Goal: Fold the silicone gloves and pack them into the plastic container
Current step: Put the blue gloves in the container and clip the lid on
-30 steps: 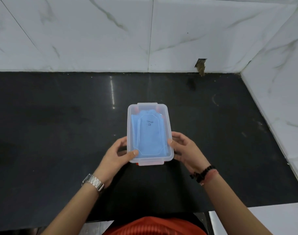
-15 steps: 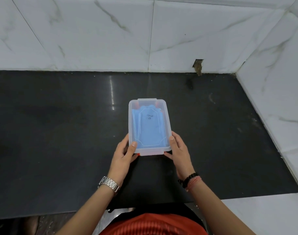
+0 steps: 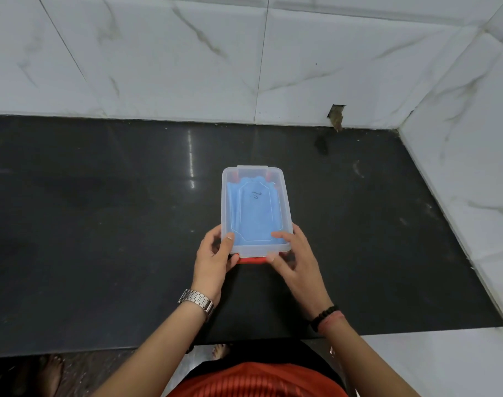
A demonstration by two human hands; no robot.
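A clear plastic container (image 3: pixel 227 196) with its translucent lid on sits in the middle of the black counter. Folded blue silicone gloves (image 3: pixel 254 213) show through the lid. An orange-red latch (image 3: pixel 251 259) sticks out at the container's near end. My left hand (image 3: pixel 214 257) grips the near left corner, thumb on the lid. My right hand (image 3: pixel 294 257) holds the near right corner, with fingers on the lid and by the latch.
The black counter (image 3: pixel 101 224) runs to white marble-tiled walls at the back (image 3: pixel 187 58) and on the right (image 3: pixel 473 138). A chipped hole (image 3: pixel 336 116) marks the back wall's base. The counter's front edge lies close to my body.
Both hands slid from the container's sides to its near end, thumbs now on the lid. The orange-red latch now shows below the lid's edge. The container stays in place.
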